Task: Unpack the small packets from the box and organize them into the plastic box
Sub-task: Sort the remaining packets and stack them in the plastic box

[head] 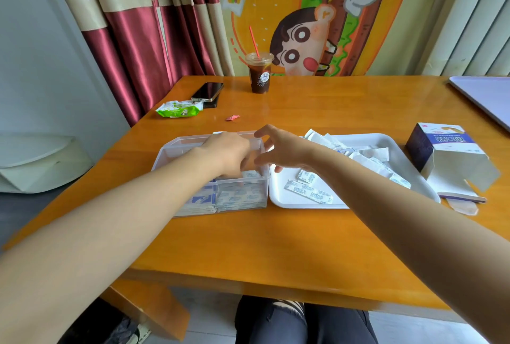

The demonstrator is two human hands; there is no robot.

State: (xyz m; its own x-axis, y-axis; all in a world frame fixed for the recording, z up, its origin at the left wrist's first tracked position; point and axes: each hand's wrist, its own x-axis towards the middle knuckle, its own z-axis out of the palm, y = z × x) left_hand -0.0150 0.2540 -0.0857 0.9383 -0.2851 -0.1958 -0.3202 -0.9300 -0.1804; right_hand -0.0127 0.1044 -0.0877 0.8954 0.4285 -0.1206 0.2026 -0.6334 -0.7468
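Partway: cardboard box [441,150] lies opened at right, stacked packets [240,197] fill the near end of the plastic box [176,142], and many loose packets [309,192] remain on the white tray [386,141]; left hand [226,150] reaches into the plastic box, grip unclear; right hand [284,150] is spread, holding nothing.

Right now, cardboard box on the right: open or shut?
Open: the cardboard box has its near end gaping, flaps splayed outward.

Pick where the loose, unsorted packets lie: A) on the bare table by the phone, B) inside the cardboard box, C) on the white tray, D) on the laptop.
C: the loose packets lie scattered on the white tray, just right of the clear plastic box.
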